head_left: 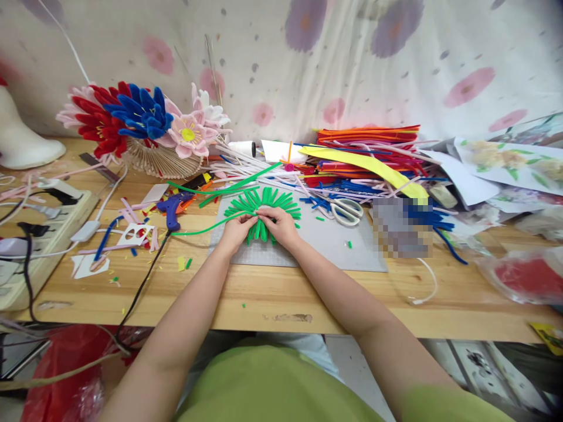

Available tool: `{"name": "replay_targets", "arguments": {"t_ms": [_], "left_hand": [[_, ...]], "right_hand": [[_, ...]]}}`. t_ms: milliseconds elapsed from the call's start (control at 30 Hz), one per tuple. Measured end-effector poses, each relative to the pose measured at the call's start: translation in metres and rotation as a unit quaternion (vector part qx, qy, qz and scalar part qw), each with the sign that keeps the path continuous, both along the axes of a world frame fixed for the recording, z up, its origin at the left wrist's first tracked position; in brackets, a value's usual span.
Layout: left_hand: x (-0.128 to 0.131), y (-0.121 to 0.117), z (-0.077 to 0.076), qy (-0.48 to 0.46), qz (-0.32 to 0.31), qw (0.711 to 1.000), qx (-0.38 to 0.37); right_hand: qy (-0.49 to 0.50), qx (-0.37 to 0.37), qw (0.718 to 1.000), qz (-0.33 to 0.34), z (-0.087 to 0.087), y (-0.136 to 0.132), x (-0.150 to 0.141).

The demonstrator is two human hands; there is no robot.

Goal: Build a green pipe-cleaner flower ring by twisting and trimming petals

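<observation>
Green rosette (265, 198) of loops is placed at the frame's centre, its middle pinched by left hand (240, 230) and right hand (281, 225), fingers narrowed, seemingly for steadiness. Left of centre, a blue glue gun (172, 218) is laid within easy reach; a thin green strand (211, 227) is led into the left fingertips.

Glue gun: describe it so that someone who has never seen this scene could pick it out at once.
On the wooden table, find the grey mat beneath the spread of green fuzzy strips. Just left of the mat, among scattered scraps, is the blue glue gun. Its pistol shape and black cord set it apart from the scraps.
</observation>
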State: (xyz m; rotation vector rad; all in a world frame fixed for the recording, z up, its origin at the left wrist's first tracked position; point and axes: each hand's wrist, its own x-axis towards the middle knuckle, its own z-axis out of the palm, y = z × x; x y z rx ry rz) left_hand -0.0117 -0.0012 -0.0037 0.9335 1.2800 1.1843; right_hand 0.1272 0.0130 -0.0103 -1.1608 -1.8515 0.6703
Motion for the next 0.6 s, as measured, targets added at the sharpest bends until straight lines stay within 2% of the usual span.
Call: {"name": "replay_targets", "arguments": {"t_ms": [133,367,467,600], "left_hand": [[0.002,0.002,-0.006,0.000,0.021,0.999,0.034],[0.004,0.001,-0.013,0.092,0.024,0.980,0.173],[0.004,-0.001,-0.014,0.129,0.028,0.976,0.176],[0.005,-0.002,-0.013,0.156,0.042,0.976,0.143]], "right_hand": [[0.023,0.015,0.999,0.043,0.002,0.002,0.002],[0.078,-0.022,0.996,0.037,0.002,0.003,0.000],[0.118,-0.046,0.991,0.042,0.001,0.006,-0.001],[0.129,-0.075,0.988,0.037,0.001,0.008,-0.001]]}}
